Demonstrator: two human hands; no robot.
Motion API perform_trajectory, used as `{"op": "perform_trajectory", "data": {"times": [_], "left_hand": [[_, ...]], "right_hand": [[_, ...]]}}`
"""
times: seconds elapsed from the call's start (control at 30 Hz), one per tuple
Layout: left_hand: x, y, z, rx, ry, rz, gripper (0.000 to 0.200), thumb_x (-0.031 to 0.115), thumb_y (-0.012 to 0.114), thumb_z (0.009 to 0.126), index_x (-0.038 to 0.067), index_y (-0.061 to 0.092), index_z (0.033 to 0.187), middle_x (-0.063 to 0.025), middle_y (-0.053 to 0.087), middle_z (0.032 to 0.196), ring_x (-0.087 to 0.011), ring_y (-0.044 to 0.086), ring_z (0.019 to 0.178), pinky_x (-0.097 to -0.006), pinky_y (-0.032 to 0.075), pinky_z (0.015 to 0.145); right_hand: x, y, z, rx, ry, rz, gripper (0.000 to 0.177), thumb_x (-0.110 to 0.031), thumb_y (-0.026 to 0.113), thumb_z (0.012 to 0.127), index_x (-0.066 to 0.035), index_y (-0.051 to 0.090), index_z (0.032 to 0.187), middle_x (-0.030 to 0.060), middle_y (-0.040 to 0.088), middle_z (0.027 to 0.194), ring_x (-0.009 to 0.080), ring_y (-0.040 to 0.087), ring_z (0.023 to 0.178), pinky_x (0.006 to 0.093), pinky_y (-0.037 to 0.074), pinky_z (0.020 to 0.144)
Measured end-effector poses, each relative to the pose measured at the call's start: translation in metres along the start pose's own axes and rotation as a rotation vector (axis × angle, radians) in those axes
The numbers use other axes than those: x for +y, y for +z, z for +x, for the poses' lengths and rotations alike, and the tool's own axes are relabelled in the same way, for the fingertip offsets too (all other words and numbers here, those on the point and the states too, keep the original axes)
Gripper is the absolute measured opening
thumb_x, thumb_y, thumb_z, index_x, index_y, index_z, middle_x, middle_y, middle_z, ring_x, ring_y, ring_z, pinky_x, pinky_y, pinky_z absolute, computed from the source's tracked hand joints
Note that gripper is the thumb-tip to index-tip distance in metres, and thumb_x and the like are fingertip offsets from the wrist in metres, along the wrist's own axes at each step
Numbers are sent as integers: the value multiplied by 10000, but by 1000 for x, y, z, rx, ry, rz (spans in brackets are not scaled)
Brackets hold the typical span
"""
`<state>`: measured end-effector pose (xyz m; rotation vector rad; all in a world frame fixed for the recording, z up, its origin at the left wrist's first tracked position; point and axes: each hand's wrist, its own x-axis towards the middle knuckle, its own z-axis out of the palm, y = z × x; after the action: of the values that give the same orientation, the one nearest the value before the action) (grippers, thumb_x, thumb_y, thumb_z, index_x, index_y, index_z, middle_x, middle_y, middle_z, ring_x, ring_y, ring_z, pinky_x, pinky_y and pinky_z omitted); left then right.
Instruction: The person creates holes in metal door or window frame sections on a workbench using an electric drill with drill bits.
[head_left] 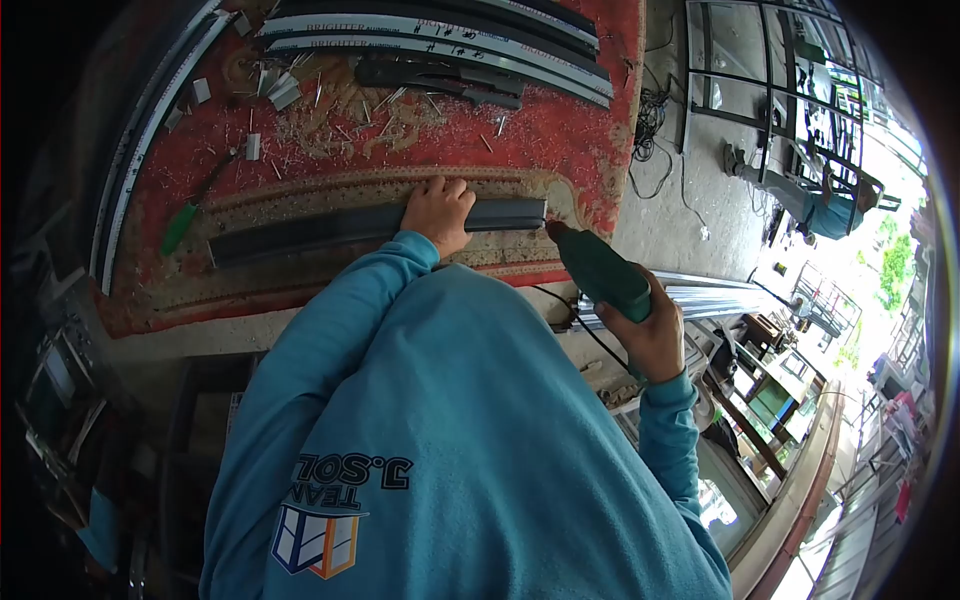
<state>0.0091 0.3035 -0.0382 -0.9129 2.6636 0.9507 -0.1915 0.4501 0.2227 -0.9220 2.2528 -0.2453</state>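
A dark grey metal profile (320, 230) lies lengthwise near the front edge of the red patterned carpet (340, 150). My left hand (438, 212) is closed over its top, right of the middle, with the fingers wrapped across it. In my right hand (652, 325) is a green power tool (603, 272), and its brownish front end points at the right end of the profile. Whether the tool's tip touches the profile is too small to tell. A black cord runs below the tool.
Several long profiles (440, 50) and black pieces (440, 82) lie farther back. A green-handled screwdriver (180, 226) is at left, beside long strips (160, 150). Small offcuts are scattered about. A person (830, 208) is at upper right, near a metal frame (768, 90).
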Motion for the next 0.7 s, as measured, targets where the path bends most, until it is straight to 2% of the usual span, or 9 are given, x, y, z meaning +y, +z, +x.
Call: {"op": "perform_trajectory", "data": {"times": [0.7], "left_hand": [[1,2,-1,-5,-13,-29,439,262,844,783,121,699,1172,-35,618,1261,-288,543,1237,-495,491,1046]], "right_hand": [[-6,-2,9,-37,-12,-22,627,-259,839,784,-25,640,1330,186,776,1007,294,776,967,398,587,836]]}}
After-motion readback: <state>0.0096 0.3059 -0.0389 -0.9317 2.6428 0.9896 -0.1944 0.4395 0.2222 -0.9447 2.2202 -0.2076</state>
